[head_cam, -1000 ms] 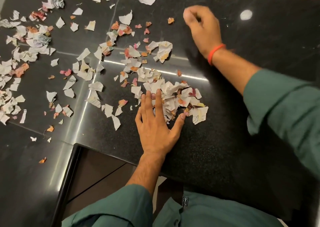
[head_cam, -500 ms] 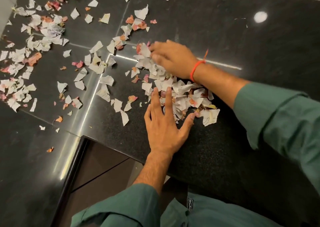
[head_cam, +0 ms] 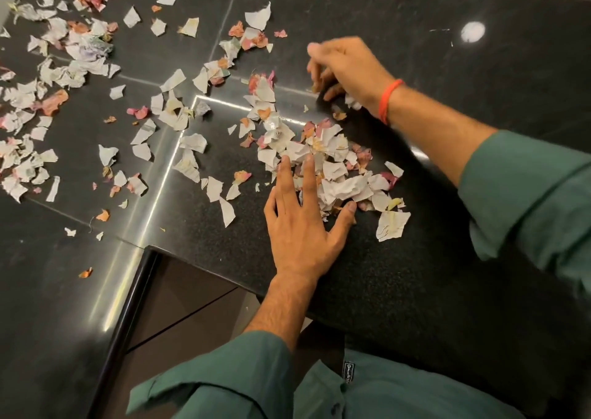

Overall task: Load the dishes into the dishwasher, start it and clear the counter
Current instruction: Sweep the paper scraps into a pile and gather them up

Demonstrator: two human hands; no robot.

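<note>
Far-left scraps [head_cam: 48, 76]: thick scatter of torn white and pink paper, upper left to mid left of frame, untouched.
Counter [head_cam: 447, 274]: black polished stone, glossy; strip reflections through centre, lamp spot upper right. Judged slippery, good for sweeping.
Centre-left scraps [head_cam: 192, 140]: looser spread, apart from the pile.
Left hand [head_cam: 303, 227]: centre of frame, palm down, flat on counter; fingers straight and spread, released, gripping nothing; fingertips and thumb against near edge of pile, acting as a stop.
Pile [head_cam: 332, 166]: gathered heap, centre of frame, between both hands.
Handling: judged very light, soft, crumpled; liable to scatter or slide. Raking with flat fingers preferable to picking singly; take-up by scooping the heap from both sides.
Right hand [head_cam: 348, 70]: upper centre-right, beyond the pile, wrist bent, fingers curled downward in a rake; blurred. Small white scrap visible under the heel; actual grasp cannot be told.
Wristband [head_cam: 388, 100]: red, on right wrist.
Sleeves [head_cam: 527, 195]: green; the right crosses from right edge, the left from bottom.
Stage: counter clearing part done; most scraps still loose at left.
</note>
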